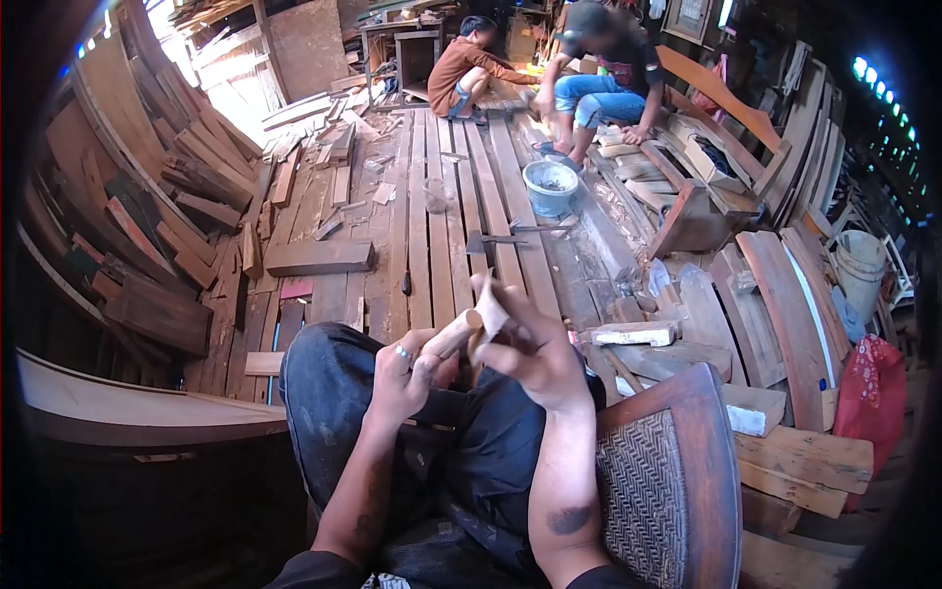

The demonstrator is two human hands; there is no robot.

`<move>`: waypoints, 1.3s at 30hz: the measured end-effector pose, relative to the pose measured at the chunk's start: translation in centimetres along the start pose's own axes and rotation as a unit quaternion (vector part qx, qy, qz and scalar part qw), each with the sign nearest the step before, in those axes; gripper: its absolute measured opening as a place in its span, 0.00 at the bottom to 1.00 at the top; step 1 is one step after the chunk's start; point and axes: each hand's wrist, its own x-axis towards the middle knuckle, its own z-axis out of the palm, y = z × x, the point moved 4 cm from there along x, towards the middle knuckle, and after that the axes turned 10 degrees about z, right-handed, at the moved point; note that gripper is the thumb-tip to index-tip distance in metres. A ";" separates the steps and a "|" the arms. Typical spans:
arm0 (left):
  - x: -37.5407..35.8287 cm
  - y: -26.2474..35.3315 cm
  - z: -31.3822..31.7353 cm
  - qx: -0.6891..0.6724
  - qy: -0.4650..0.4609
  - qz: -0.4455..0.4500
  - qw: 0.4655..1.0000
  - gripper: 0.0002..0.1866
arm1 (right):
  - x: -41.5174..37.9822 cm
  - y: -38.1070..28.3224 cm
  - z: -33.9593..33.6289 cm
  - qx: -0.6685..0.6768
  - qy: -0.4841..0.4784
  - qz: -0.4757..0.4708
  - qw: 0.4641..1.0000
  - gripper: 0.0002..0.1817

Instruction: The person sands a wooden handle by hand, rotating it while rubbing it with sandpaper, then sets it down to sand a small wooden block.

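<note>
Above my lap, my left hand [400, 381], with a ring on one finger, is wrapped around a short rounded wooden piece [451, 336]. Its round end points up and to the right. My right hand [546, 361] pinches a bent tan sheet [491, 312] that looks like sandpaper, right at that wooden end. Part of the sheet is hidden by the fingers. Both hands meet in front of my knees, over dark trousers [339, 393].
A woven-panel wooden chair part [643, 491] lies close by my right arm. On the plank floor are a thick wooden block [321, 258], a hatchet [477, 241] and a bucket [549, 188]. Two people [469, 74] crouch or sit farther back. Stacked boards [196, 167] line the left.
</note>
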 end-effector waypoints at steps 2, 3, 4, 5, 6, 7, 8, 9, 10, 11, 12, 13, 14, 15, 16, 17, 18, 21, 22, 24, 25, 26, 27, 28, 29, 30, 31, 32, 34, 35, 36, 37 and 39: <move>0.2 0.4 0.1 -0.017 0.006 0.013 1.000 0.24 | 0.2 0.1 -0.1 -0.035 -0.003 -0.019 0.999 0.36; 0.3 0.5 0.1 -0.024 0.005 0.019 1.000 0.24 | 0.3 -0.5 0.0 -0.038 0.005 -0.040 0.998 0.36; 0.2 0.5 0.2 -0.030 0.006 0.023 0.999 0.24 | 0.3 -1.1 0.1 -0.040 0.011 -0.059 0.997 0.35; 0.1 0.5 0.3 -0.033 0.001 0.021 0.999 0.25 | 0.2 -1.9 0.3 0.020 -0.005 -0.081 0.997 0.35; 0.0 0.4 0.4 -0.034 -0.002 0.019 0.999 0.25 | 0.2 -1.7 0.2 0.025 -0.004 -0.078 0.997 0.34; 0.0 0.4 0.3 -0.035 -0.005 0.017 0.999 0.25 | 0.2 -1.4 0.0 0.030 -0.005 -0.076 0.997 0.34; -0.1 0.5 0.3 -0.037 -0.001 0.014 0.999 0.25 | 0.2 -1.0 -0.1 0.033 -0.005 -0.074 0.997 0.34; 0.0 0.6 0.3 -0.040 0.002 0.014 0.999 0.24 | 0.2 -0.4 0.0 0.017 -0.001 -0.034 0.999 0.34; 0.2 0.6 0.4 -0.044 0.005 0.014 0.999 0.24 | 0.2 0.0 -0.1 -0.071 -0.007 -0.043 0.997 0.34; 0.2 0.5 0.3 -0.037 0.001 0.021 0.999 0.24 | 0.3 0.3 -0.3 -0.075 -0.001 -0.052 0.996 0.34; 0.2 0.4 0.3 -0.030 -0.004 0.026 0.999 0.24 | 0.4 -0.2 -0.1 -0.078 0.005 -0.059 0.995 0.35; 0.0 0.4 0.3 -0.024 -0.008 0.028 0.999 0.24 | 0.3 -0.8 0.1 -0.039 0.012 -0.080 0.996 0.35; -0.2 0.4 0.4 -0.025 -0.014 0.029 0.999 0.24 | 0.0 -1.5 0.2 -0.002 0.019 -0.099 0.995 0.35; -0.1 0.5 0.4 -0.027 -0.019 0.030 0.999 0.23 | -0.1 -2.2 0.5 0.036 0.025 -0.119 0.992 0.35; 0.2 0.7 0.3 -0.026 -0.023 0.035 0.999 0.23 | 0.0 -1.6 0.4 0.030 0.027 -0.096 0.995 0.36; 0.3 0.8 0.2 -0.035 -0.021 0.018 0.999 0.22 | 0.0 -0.6 0.2 0.023 0.030 -0.074 0.997 0.37; 0.3 1.0 0.1 -0.045 -0.018 0.004 0.999 0.22 | 0.1 0.1 0.1 0.015 0.033 -0.052 0.998 0.39; 0.3 0.7 0.1 -0.032 -0.018 0.007 0.999 0.21 | 0.0 -0.2 -0.3 -0.047 0.012 -0.087 0.995 0.40; 0.2 0.4 0.1 -0.020 -0.020 0.014 1.000 0.21 | 0.0 -0.6 -0.1 -0.024 0.008 -0.095 0.995 0.40; 0.0 0.3 0.4 -0.013 -0.027 0.021 0.999 0.21 | -0.2 -1.1 0.1 0.026 0.037 -0.116 0.992 0.40; 0.1 0.3 0.3 -0.012 -0.028 0.018 0.999 0.21 | -0.2 -1.1 0.1 0.020 0.040 -0.120 0.992 0.39; 0.1 0.3 0.3 -0.011 -0.029 0.017 0.999 0.21 | -0.2 -1.0 0.1 0.014 0.044 -0.124 0.991 0.39; 0.2 0.5 0.2 -0.020 -0.027 0.006 0.999 0.21 | -0.3 -0.4 0.0 -0.012 0.041 -0.070 0.997 0.39; 0.3 0.9 0.0 -0.030 -0.026 -0.004 0.999 0.22 | -0.1 -0.2 -0.2 -0.040 0.037 -0.080 0.995 0.39; 0.4 1.1 0.0 -0.041 -0.025 -0.015 0.999 0.22 | 0.1 0.1 -0.4 -0.067 0.034 -0.089 0.993 0.39; 0.3 1.0 0.1 -0.037 -0.029 -0.007 0.999 0.22 | 0.2 -0.1 -0.2 -0.093 0.032 -0.095 0.991 0.39; 0.3 0.8 0.2 -0.033 -0.031 0.000 0.999 0.23 | -0.1 -0.3 -0.4 -0.039 0.048 -0.073 0.995 0.40; 0.0 0.6 0.4 -0.029 -0.032 0.005 0.999 0.23 | -0.2 -0.9 -0.2 -0.017 0.048 -0.097 0.994 0.39; 0.0 0.3 0.7 -0.042 -0.032 0.018 0.998 0.22 | -0.1 -1.8 0.1 0.027 0.045 -0.143 0.988 0.37; 0.1 0.3 0.7 -0.048 -0.031 0.026 0.998 0.22 | 0.0 -1.1 -0.2 0.014 0.049 -0.135 0.989 0.38; 0.0 0.3 0.7 -0.035 -0.035 0.027 0.998 0.21 | -0.1 -0.6 -0.3 0.031 0.043 -0.114 0.992 0.39; 0.1 0.4 0.6 -0.023 -0.038 0.029 0.999 0.21 | -0.3 -0.2 -0.4 0.047 0.039 -0.094 0.994 0.39; 0.3 0.9 0.5 -0.008 -0.049 0.027 0.998 0.19 | -0.4 -0.4 -0.6 0.072 0.041 -0.097 0.992 0.39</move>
